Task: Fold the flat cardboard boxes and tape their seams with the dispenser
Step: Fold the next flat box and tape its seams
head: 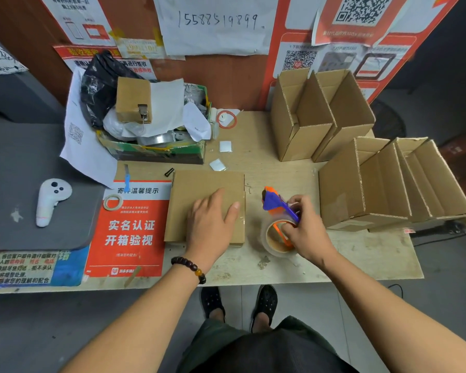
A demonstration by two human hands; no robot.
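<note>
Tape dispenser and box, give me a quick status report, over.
Left hand flat on the cardboard box. Right hand grips the tape dispenser, off the box. Nothing between them.

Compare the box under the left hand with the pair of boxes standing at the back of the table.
The box under the left hand lies closed side up, while the back pair of boxes stands with tops open and flaps raised. The left hand presses flat on the near box; nothing touches the back pair. The near box sits by the tape dispenser, which the right hand grips; the back pair stands by the wall. All are plain brown cardboard.
</note>
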